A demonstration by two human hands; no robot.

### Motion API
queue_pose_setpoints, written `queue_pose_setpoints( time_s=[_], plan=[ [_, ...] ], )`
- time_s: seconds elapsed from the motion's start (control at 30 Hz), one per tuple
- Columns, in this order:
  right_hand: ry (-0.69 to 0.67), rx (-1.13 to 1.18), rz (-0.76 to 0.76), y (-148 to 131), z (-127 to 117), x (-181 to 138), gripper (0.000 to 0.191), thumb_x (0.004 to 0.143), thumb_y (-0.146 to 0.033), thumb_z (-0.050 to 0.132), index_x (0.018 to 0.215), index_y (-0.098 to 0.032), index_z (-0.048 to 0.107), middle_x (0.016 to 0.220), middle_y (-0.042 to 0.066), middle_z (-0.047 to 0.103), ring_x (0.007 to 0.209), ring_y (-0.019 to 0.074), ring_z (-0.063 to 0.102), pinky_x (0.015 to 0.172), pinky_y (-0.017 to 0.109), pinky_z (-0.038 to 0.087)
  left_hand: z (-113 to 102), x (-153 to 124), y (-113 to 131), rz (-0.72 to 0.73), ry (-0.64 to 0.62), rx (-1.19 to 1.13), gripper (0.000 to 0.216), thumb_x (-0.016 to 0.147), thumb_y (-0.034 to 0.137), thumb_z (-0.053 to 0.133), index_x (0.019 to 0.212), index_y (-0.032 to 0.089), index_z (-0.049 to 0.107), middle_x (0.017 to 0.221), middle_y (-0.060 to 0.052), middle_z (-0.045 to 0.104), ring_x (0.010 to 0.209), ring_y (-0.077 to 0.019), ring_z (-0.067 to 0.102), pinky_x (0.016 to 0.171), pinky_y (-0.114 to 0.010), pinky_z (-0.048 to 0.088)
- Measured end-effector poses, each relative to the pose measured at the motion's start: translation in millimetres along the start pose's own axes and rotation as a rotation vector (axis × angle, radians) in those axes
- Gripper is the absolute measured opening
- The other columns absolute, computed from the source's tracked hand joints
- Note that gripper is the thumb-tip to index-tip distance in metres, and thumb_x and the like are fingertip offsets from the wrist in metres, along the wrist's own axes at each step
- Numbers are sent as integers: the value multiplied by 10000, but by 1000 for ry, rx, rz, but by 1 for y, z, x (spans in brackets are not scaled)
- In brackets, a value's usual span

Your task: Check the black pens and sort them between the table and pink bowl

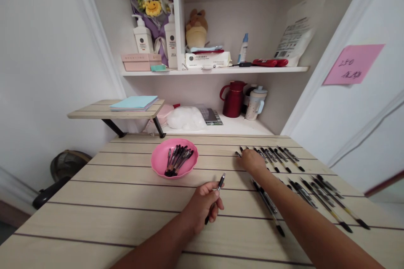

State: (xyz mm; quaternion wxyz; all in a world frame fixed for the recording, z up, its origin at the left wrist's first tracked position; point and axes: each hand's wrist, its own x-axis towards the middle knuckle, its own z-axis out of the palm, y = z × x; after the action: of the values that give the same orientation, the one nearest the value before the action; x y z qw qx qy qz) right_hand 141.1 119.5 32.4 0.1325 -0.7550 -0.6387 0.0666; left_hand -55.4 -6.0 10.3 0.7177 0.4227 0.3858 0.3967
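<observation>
My left hand [205,206] is closed around a pen [221,181], its clear and silver end pointing up and away and its dark end showing below the fingers. At the far row of pens [277,158], my right hand [253,162] is lowered to the table with its fingers curled. The dark end of another pen [237,154] sticks out at its fingertips; the rest of that pen is hidden. A nearer row of pens [322,193] lies slanted on the table, partly covered by my right forearm. Left of my hands, a pink bowl [157,162] holds several dark pens [179,157].
Slatted boards form the wooden table [104,193]. On a small raised shelf [91,110] lies a stack of blue paper [134,103]. Behind the table, the white cabinet holds a red jug [232,100], a pale cup [255,104] and a white plastic bag [186,118].
</observation>
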Motion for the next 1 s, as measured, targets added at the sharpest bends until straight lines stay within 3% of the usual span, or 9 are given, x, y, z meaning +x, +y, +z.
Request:
queue_pose_setpoints(
  time_s=[0.13, 0.27, 0.3, 0.37, 0.47, 0.6, 0.73, 1.0],
  plan=[
    [14, 153, -18, -10, -13, -16, 267, 766, -290, 466, 785, -85, 638, 891, 223, 642, 926, 275, 586, 759, 327, 410, 0, 0, 1, 13, -2, -34, 432, 714, 350, 564, 1075, 126, 485, 570, 38, 537, 315, -28, 371, 322, -167, 231],
    [-56, 409, -42, -32, -10, -57, 388, 834, -403, 327, 745, -158, 614, 724, 81, 664, 648, 151, 621, 574, 239, 430, 1, -1, 2, 32, 13, -80, 428, 682, 355, 602, 1039, 153, 482, 616, 34, 543, 358, -37, 424, 343, -163, 274],
    [-89, 521, -28, -39, -6, -69, 437, 846, -449, 272, 772, -167, 597, 698, 54, 656, 589, 127, 605, 518, 223, 420, 1, -1, 3, 40, 17, -85, 418, 674, 355, 610, 1019, 158, 479, 633, 31, 547, 366, -38, 434, 347, -161, 280],
    [-221, 1115, 108, -51, 3, -91, 422, 770, -551, 392, 720, -165, 553, 617, 26, 616, 506, 115, 558, 441, 213, 375, 2, -1, 3, 55, 19, -86, 395, 666, 356, 618, 979, 166, 469, 660, 28, 550, 377, -38, 446, 350, -159, 289],
    [-257, 1524, 206, -64, 14, -110, 408, 616, -556, 605, 581, -169, 480, 468, -35, 509, 371, 67, 400, 364, 198, 265, 4, -1, 2, 64, 13, -71, 371, 667, 348, 616, 950, 175, 450, 672, 34, 541, 376, -40, 445, 345, -163, 290],
    [-141, 1622, 220, -67, 20, -111, 391, 550, -474, 700, 521, -172, 452, 429, -59, 454, 391, 62, 379, 394, 202, 279, 5, -1, 0, 53, 41, -42, 353, 654, 309, 621, 931, 186, 440, 678, 48, 529, 383, -35, 445, 339, -155, 270],
    [-109, 1652, 198, -63, 23, -109, 369, 562, -450, 703, 508, -165, 474, 423, -59, 446, 396, 60, 370, 413, 205, 287, 4, -1, 0, 48, 50, -37, 293, 664, 289, 605, 873, 189, 426, 672, 51, 519, 386, -33, 446, 330, -148, 248],
    [-220, 1706, 173, -58, 26, -109, 334, 599, -455, 679, 583, -156, 530, 464, -38, 508, 405, 72, 399, 416, 208, 293, 2, 0, 2, 27, 8, -28, 284, 716, 370, 564, 885, 169, 457, 633, 37, 527, 373, -35, 437, 340, -156, 261]
  ],
)
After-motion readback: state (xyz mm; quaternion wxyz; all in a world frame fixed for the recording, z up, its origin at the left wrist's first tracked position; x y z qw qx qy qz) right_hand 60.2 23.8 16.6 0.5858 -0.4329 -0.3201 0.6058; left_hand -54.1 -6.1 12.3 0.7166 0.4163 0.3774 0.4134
